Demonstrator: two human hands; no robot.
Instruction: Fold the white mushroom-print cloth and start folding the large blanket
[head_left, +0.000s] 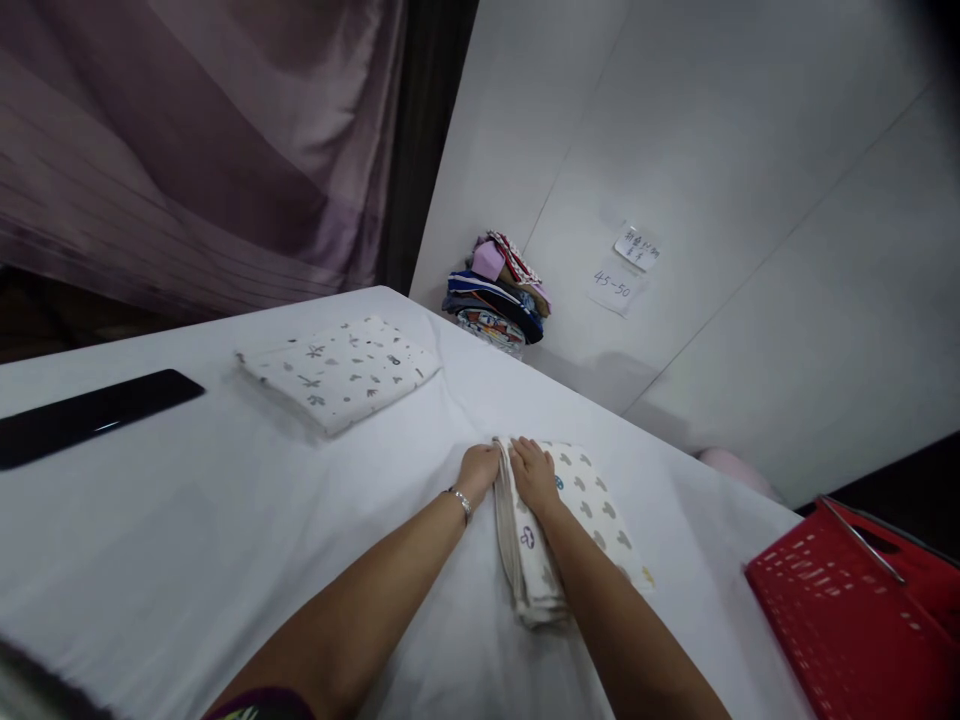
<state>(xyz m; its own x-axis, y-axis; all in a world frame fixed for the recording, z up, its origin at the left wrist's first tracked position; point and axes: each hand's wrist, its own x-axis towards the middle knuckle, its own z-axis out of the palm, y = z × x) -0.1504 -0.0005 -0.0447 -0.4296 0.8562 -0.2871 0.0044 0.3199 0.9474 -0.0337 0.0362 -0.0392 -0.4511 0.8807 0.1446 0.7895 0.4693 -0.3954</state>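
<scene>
A folded cream cloth [604, 505] with grey mushroom-like prints lies on the white-covered table [247, 560]. At its far left corner, my left hand [478, 472] has its fingers closed on the folded edge; the fingertips are partly hidden. My right hand [534, 475] lies flat on top of the same cloth, fingers stretched out. The cloth's layers show along its left side and near end. Farther left, a second folded white cloth [352, 370] with grey leaf prints lies flat, apart from both hands.
A long black flat object [97, 412] lies at the left. Folded clothes [496, 295] are stacked beyond the table's far edge, by the white wall [720, 200] with handwritten paper notes [619, 280]. A red plastic basket [847, 600] stands right. A purple curtain [195, 150] hangs behind.
</scene>
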